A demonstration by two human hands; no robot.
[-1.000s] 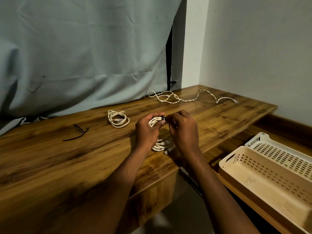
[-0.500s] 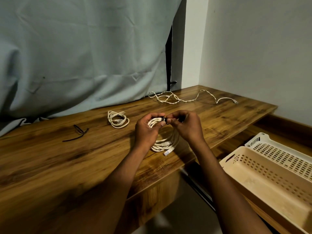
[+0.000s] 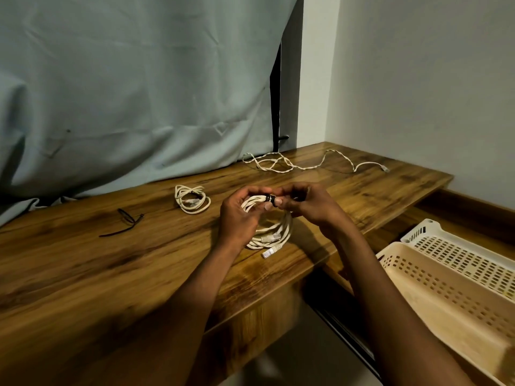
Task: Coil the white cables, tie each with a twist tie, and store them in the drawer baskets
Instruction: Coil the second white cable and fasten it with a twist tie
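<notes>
A coiled white cable [image 3: 274, 232] stands tilted on the wooden desk [image 3: 139, 263], its plug ends lying at the bottom. My left hand [image 3: 238, 218] grips the top of the coil. My right hand [image 3: 309, 206] pinches a black twist tie [image 3: 270, 198] wrapped round the top of that coil. A second coiled white cable [image 3: 192, 201] lies tied on the desk behind and to the left. An uncoiled white cable [image 3: 301, 162] sprawls along the far edge by the curtain. Loose black twist ties [image 3: 125, 222] lie to the left.
Two perforated plastic baskets sit in the open drawer at lower right: a beige one [image 3: 446, 296] and a white one [image 3: 468, 257] behind it. A grey curtain [image 3: 139, 93] hangs behind the desk, and a white wall [image 3: 418, 93] bounds the right side.
My right hand has drawn back to the right and up, uncovering the lower loops and plug ends. Both hands stay at the tie on the coil's top.
</notes>
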